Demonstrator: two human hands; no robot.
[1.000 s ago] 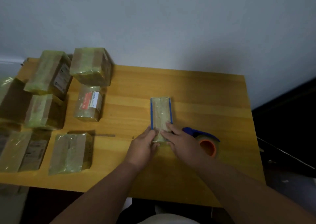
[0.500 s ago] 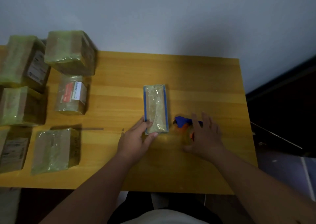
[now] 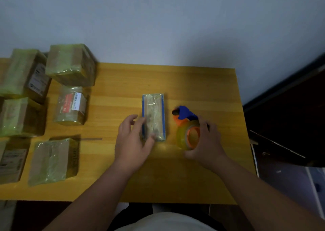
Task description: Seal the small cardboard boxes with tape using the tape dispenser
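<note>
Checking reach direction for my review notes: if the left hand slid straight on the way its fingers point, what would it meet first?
The blue-edged box; the left hand already touches its near left corner.

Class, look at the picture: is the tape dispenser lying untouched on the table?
No, the right hand grips the tape dispenser around its roll, beside the blue-edged box.

Both my forearms are bare from wrist to the frame's lower edge; no sleeve cuff shows on either. My left hand (image 3: 133, 142) carries no ring, watch or glove that I can make out; my right hand (image 3: 205, 142) likewise, though motion blur softens the fingers. Between the arms, at bottom centre, a pale, whitish garment (image 3: 163, 222) covers my torso; its cut and fabric are unreadable.
</note>
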